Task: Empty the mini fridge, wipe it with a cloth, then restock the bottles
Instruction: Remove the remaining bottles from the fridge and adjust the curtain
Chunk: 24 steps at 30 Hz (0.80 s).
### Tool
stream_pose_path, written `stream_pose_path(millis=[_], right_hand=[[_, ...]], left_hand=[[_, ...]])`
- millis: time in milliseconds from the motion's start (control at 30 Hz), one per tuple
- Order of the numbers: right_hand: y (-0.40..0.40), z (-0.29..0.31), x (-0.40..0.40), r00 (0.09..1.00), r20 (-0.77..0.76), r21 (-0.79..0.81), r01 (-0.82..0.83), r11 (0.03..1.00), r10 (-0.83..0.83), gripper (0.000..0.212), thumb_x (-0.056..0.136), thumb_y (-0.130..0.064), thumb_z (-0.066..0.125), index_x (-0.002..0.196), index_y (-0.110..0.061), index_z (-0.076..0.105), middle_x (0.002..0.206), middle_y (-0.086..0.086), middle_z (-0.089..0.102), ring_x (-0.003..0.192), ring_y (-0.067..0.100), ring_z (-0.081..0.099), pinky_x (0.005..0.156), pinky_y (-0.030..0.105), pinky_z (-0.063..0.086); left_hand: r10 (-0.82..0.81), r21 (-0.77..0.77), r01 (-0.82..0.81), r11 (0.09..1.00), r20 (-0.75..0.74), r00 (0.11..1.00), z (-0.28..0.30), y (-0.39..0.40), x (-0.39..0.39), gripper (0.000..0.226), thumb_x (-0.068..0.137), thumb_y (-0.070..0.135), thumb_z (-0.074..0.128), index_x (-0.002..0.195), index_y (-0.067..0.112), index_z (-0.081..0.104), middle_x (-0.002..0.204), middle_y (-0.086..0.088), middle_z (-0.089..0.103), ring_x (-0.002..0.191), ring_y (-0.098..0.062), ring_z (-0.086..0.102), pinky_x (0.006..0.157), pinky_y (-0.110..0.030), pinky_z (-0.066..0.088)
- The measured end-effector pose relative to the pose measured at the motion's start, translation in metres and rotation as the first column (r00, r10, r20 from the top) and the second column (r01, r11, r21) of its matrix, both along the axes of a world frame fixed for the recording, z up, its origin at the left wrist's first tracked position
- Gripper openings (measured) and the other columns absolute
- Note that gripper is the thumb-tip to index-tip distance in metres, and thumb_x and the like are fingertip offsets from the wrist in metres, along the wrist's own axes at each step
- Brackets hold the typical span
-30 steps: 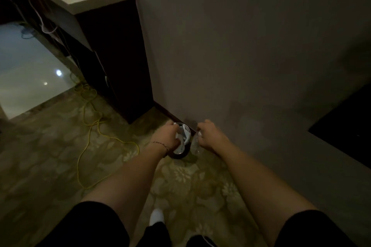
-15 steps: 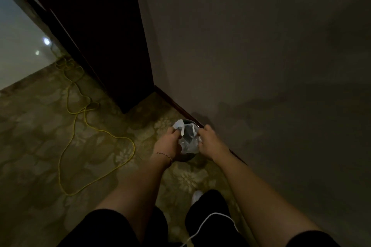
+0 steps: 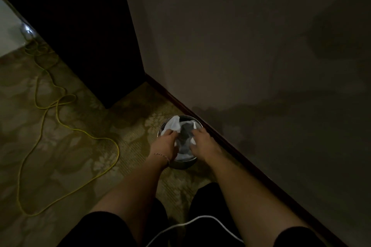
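Note:
A small round metal bin (image 3: 180, 165) stands on the carpet against the wall's baseboard. A white bag (image 3: 173, 124) lies crumpled inside it and over its far rim; whether it is plastic or cloth I cannot tell. My left hand (image 3: 165, 143) pinches the bag at the bin's left side. At the right side, my right hand (image 3: 203, 141) grips another fold of the bag. Both hands reach down into the bin's mouth. No mini fridge, wiping cloth or bottles are in view.
A plain wall (image 3: 261, 46) with a dark baseboard (image 3: 236, 152) runs along the right. A dark cabinet (image 3: 84, 36) stands at the back left. A yellow cable (image 3: 60, 122) loops over the patterned carpet on the left. A white cord (image 3: 190, 223) hangs near my legs.
The view has tilted down and closer to the bin. My hands have gone from holding the white bag above the bin to pressing it into the bin's mouth.

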State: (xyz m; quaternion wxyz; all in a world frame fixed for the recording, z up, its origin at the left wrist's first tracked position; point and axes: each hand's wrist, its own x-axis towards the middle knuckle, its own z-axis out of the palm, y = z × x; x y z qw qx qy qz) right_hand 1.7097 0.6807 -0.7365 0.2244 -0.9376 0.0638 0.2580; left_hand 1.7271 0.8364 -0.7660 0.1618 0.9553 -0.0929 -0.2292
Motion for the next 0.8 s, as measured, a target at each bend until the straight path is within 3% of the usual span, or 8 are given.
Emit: stream_pose_path(millis=[100,200,367,467,667,800], right_hand=[[0.0,0.023,-0.009,1.0,-0.006,-0.01,-0.001,1.0,0.001,0.055,0.098,-0.025,0.058,0.149,-0.023,0.037,0.157,0.005,0.025,0.126,0.03,0.051,0.098,0.041,0.049],[-0.004,0.071,-0.027,1.0,-0.008,-0.033,0.004,0.999,-0.005,0.046,0.097,-0.028,0.057,0.141,-0.023,0.046,0.15,0.005,0.034,0.117,0.029,0.055,0.093,0.041,0.051],[-0.007,0.194,-0.079,0.998,0.007,-0.046,0.069,0.997,-0.069,0.045,0.095,-0.031,0.061,0.137,-0.022,0.048,0.137,0.005,0.04,0.116,0.026,0.054,0.088,0.037,0.05],[-0.01,0.279,-0.121,0.99,0.032,-0.039,0.138,0.99,-0.136,0.046,0.093,-0.032,0.064,0.135,-0.019,0.049,0.133,0.006,0.04,0.118,0.028,0.052,0.095,0.042,0.05],[-0.031,0.427,-0.225,0.947,0.118,-0.127,0.312,0.942,-0.298,0.053,0.093,-0.038,0.062,0.138,-0.016,0.047,0.133,0.008,0.041,0.122,0.031,0.051,0.099,0.041,0.048],[-0.06,0.494,-0.314,0.882,0.173,-0.136,0.461,0.877,-0.438,0.054,0.096,-0.037,0.059,0.143,-0.017,0.042,0.14,0.007,0.036,0.126,0.029,0.047,0.102,0.041,0.045]], left_hand=[[0.007,-0.011,-0.007,1.0,-0.003,1.0,0.021,0.007,-0.006,0.056,0.09,0.032,0.063,0.141,0.032,0.041,0.147,0.006,0.04,0.122,-0.022,0.052,0.093,-0.04,0.053],[-0.024,-0.015,0.024,1.0,-0.01,1.0,0.072,0.012,-0.017,0.062,0.089,0.036,0.063,0.145,0.03,0.038,0.147,0.003,0.04,0.122,-0.023,0.052,0.092,-0.042,0.053],[-0.114,0.005,0.113,0.994,0.037,0.993,0.196,0.012,-0.054,0.06,0.086,0.039,0.065,0.14,0.025,0.042,0.142,0.0,0.042,0.122,-0.025,0.049,0.09,-0.042,0.053],[-0.209,0.012,0.209,0.978,0.044,0.977,0.282,0.004,-0.082,0.06,0.086,0.043,0.063,0.139,0.024,0.041,0.141,-0.001,0.043,0.12,-0.026,0.05,0.091,-0.045,0.053],[-0.446,-0.018,0.453,0.891,0.142,0.884,0.439,-0.034,-0.15,0.045,0.086,0.039,0.063,0.125,0.022,0.05,0.128,0.0,0.047,0.117,-0.027,0.05,0.091,-0.041,0.05],[-0.59,-0.005,0.6,0.8,0.175,0.788,0.516,-0.081,-0.208,0.051,0.089,0.044,0.059,0.133,0.024,0.046,0.131,0.001,0.045,0.119,-0.025,0.048,0.094,-0.042,0.048]])
